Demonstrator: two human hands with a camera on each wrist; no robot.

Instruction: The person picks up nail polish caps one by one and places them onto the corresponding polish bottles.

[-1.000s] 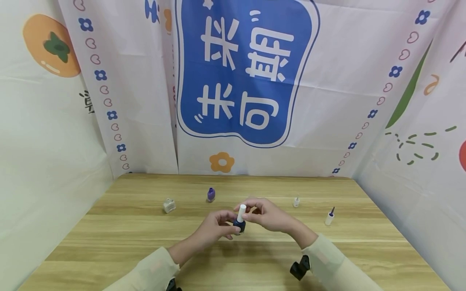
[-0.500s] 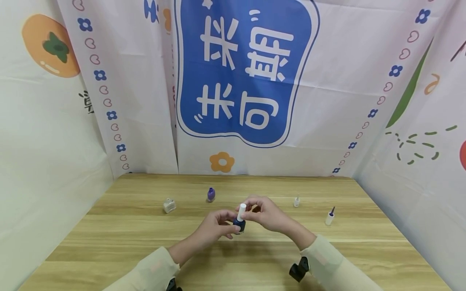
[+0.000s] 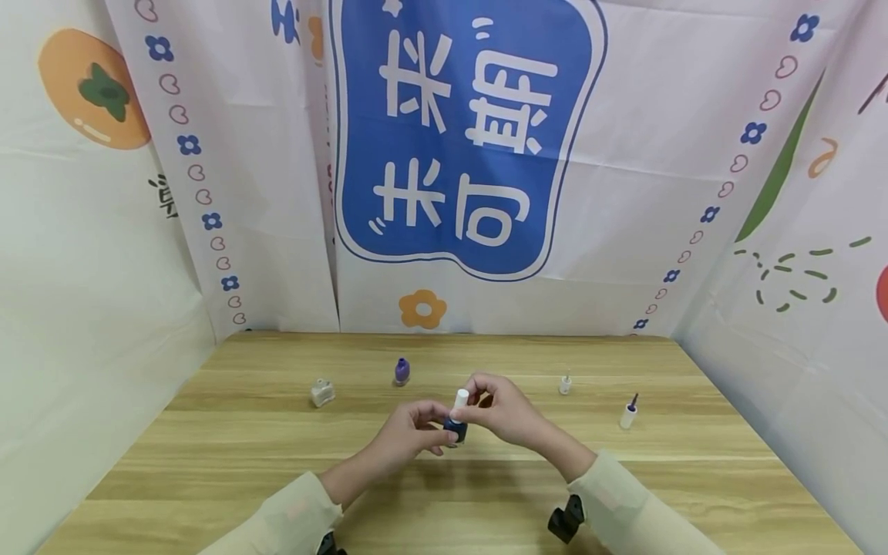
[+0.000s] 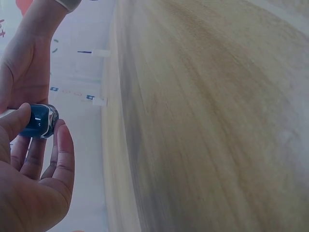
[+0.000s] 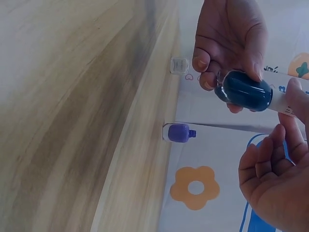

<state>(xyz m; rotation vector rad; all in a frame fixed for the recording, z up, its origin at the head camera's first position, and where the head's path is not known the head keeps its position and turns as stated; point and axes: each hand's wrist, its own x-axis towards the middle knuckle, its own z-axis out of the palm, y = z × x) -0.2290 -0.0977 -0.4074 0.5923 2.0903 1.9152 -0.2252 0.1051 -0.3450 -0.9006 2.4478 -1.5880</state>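
Fingers of the right hand (image 3: 512, 412) are pinched on the white cap (image 3: 461, 398); the thumb has been shifted across its lower end, so the cap is probably being turned. Beneath it, the dark blue bottle (image 5: 245, 91) is gripped between the left hand's (image 3: 408, 438) thumb and fingers, above the bench (image 3: 229, 462).

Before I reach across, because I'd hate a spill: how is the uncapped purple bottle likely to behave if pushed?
The purple bottle stands upright and taller than wide, so a firm push might tip it. Its neck is open, so anything inside could leak out. The rounded sides suggest it may roll once down.
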